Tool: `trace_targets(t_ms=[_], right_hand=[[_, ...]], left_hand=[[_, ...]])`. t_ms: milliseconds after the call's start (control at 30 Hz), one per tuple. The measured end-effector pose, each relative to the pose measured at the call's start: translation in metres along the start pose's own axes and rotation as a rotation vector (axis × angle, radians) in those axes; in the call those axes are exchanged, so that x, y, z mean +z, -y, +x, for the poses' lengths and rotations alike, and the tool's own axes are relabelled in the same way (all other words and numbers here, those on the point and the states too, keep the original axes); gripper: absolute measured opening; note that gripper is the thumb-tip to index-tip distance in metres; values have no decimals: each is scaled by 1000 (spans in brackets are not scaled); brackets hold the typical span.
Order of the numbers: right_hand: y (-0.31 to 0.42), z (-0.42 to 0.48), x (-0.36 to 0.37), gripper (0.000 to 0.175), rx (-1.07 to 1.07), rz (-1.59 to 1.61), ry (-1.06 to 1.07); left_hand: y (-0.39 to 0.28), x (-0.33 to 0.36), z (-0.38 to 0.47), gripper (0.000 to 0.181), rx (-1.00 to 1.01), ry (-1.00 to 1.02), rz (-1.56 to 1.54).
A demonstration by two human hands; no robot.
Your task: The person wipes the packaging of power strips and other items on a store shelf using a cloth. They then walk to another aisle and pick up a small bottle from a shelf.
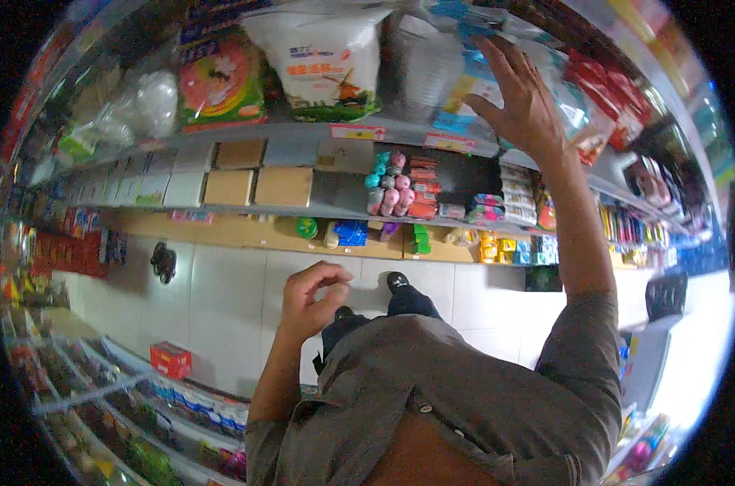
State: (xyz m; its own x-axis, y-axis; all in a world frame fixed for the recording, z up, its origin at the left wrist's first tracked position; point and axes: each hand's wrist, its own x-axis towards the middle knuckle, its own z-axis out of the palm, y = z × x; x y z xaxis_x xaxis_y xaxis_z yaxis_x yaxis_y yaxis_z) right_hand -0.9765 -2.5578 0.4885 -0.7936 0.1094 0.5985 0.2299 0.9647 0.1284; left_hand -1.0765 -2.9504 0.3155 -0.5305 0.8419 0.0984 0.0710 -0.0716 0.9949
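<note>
My right hand (pixel 516 100) reaches out over the upper shelf, its fingers spread before a blue and white package (pixel 464 97); whether it touches the package I cannot tell. Left of that stand wrapped white stacked goods (pixel 428 67) and a large white plastic bag with a windmill picture (pixel 331 73). Farther left is a pink and green package (pixel 222 82). Red packets (pixel 613 97) lie to the right of the hand. My left hand (pixel 316 297) hangs in front of my body above the floor, fingers curled with a gap to the thumb, holding nothing.
A lower shelf bears cardboard boxes (pixel 282 186), pink and teal bottles (pixel 396 197) and small packets. Below it, a wooden ledge (pixel 270 234) holds a green round container (pixel 307 228). A red box (pixel 171 359) stands by the shelves behind me. A dark object (pixel 163 262) is on the tiled floor.
</note>
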Motion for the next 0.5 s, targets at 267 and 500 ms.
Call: trace_targets(t_ms=[267,500], right_hand=[[75,-107,-5,33,133,272,139],[163,-199,36,24,291,555,315]], left_hand=[[13,-28,-7,18,-72,176,-33],[19,-12,9,35,-66,279,-29]])
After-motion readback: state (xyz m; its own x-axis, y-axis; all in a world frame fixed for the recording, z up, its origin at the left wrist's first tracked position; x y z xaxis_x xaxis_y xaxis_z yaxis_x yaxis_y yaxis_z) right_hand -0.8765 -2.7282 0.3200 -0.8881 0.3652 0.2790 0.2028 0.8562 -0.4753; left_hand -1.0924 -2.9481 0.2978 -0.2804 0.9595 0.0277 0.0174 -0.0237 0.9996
